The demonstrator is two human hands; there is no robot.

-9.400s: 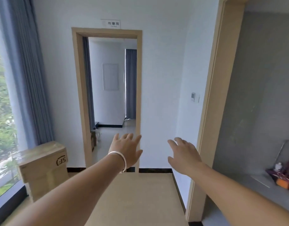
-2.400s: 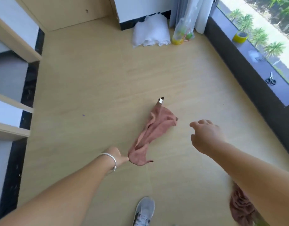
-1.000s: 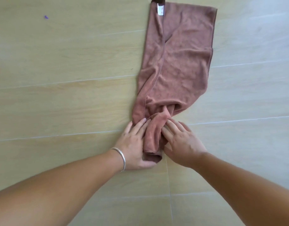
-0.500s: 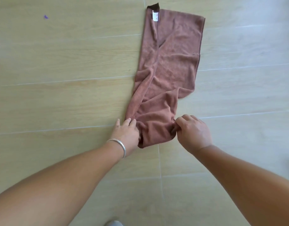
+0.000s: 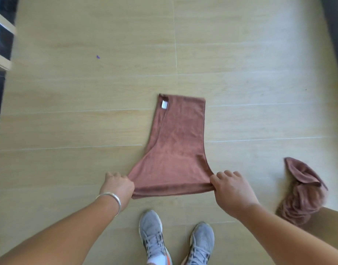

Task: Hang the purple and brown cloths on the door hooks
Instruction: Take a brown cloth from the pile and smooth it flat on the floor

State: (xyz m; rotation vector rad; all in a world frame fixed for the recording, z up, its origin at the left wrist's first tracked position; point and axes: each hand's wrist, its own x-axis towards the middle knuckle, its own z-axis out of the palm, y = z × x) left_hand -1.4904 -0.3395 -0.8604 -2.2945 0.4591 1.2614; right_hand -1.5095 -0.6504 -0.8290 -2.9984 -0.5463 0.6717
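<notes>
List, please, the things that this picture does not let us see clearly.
- Door hooks: nowhere in the head view.
- White tag on the spread cloth: print too small to read.
- Crumpled cloth: lower part hidden behind the right forearm.
- Fingertips of left hand and right hand: tucked under the cloth's near edge.

Frame centre: brown cloth (image 5: 175,150) spread on wooden floor (image 5: 88,111). Left hand (image 5: 117,187) and right hand (image 5: 231,190) pinch its near corners. Second crumpled cloth (image 5: 301,194) lower right; grey shoes (image 5: 152,234) bottom centre.
</notes>
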